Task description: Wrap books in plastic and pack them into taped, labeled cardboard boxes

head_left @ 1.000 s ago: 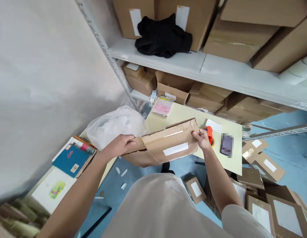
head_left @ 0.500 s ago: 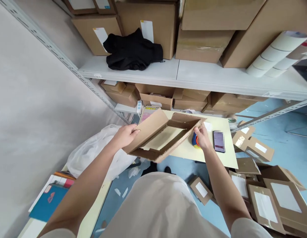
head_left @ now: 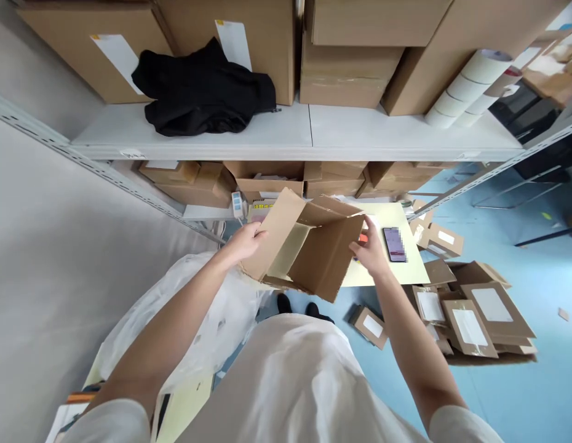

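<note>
Above the pale yellow rectangular table (head_left: 410,271) an open-ended brown cardboard box (head_left: 325,255) is held tilted, the tabletop showing through it. The left hand (head_left: 246,240) has its fingers closed on the box's left panel; the right hand (head_left: 371,247) pinches the opposite edge — thumb and fingers nearly together, only cardboard between them. On the table lies a dark rectangular smartphone (head_left: 388,245); left of it, a translucent white plastic bag (head_left: 216,326) — bulging, crumpled.

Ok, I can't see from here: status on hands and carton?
Left hand, right hand gripping carton at opposite sides. Carton open, table showing through. Phone right of right hand.
</note>
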Demonstrator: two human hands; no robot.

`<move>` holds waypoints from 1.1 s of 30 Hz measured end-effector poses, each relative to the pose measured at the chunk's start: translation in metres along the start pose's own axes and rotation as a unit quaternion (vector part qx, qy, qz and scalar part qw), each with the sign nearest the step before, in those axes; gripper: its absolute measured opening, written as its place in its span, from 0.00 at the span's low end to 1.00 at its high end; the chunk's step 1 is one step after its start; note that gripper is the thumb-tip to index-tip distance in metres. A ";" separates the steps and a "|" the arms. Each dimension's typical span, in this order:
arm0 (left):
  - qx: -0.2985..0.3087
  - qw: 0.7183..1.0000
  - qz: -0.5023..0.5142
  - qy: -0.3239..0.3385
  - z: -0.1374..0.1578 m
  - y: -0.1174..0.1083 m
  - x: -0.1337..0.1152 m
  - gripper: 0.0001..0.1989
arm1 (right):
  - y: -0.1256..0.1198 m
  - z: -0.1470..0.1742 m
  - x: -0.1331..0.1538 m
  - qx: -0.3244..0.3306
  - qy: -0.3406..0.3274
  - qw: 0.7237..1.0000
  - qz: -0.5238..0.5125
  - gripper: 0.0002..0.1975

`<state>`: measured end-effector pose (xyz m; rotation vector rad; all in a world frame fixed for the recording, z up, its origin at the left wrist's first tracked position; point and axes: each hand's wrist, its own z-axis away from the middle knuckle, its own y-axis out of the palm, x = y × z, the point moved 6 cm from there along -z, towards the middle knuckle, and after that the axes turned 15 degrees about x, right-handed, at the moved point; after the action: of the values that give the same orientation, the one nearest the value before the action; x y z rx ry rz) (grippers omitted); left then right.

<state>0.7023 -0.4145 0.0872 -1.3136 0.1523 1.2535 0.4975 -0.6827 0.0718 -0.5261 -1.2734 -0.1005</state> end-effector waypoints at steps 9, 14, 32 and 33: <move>0.142 0.980 -0.095 0.105 -0.033 -0.018 -0.036 0.12 | -0.037 -0.022 0.047 -0.008 0.006 0.933 0.359 0.28; 0.107 0.982 -0.121 0.097 -0.043 -0.038 -0.052 0.13 | -0.039 -0.024 0.060 0.099 -0.004 0.967 0.235 0.10; 0.085 0.945 0.315 -0.021 0.012 0.086 0.012 0.46 | -0.069 -0.023 -0.028 0.019 0.045 0.998 -0.032 0.19; 0.073 0.945 0.317 -0.021 0.011 0.088 0.010 0.46 | -0.067 -0.022 -0.025 0.007 0.039 0.998 -0.040 0.20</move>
<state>0.6349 -0.4210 0.0295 -1.1416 0.6676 1.7680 0.4856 -0.7563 0.0656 -0.4549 -1.2188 -0.1784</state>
